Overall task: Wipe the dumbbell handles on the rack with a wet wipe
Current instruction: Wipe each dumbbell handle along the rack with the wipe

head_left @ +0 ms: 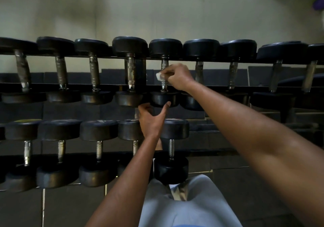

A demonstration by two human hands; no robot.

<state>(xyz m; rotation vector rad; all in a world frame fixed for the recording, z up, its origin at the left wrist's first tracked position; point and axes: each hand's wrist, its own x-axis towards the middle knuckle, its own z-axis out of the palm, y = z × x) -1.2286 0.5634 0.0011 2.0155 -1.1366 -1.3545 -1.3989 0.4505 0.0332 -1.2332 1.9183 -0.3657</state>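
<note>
Nearest the camera, pale grey trousers (pixel 189 207) fill the bottom of the view, and both bare forearms reach forward from there over the lower row of dumbbells (pixel 98 155).

The left hand (pixel 150 120) sits between the two tiers of the rack (pixel 73 86). Its fingers are spread and only loosely bent, the thumb stretched up and to the right. The thumb tip reaches the underside of the near head of a top-row dumbbell (pixel 164 99), and the fingertips seem to touch the same black head from below; whether they press it cannot be told. The hand holds nothing.

Beyond and slightly to the right of it, the right hand (pixel 177 77) is curled around the metal dumbbell handle (pixel 164 76) of that same weight. Its fingers pinch a small white wet wipe (pixel 159 76) against the left side of the handle, about midway along the bar. A crumpled corner of the wipe sticks out past the knuckles.

To either side of this hand, other handles run in a line along the top tier. Behind them stands a pale wall (pixel 175 13).
</note>
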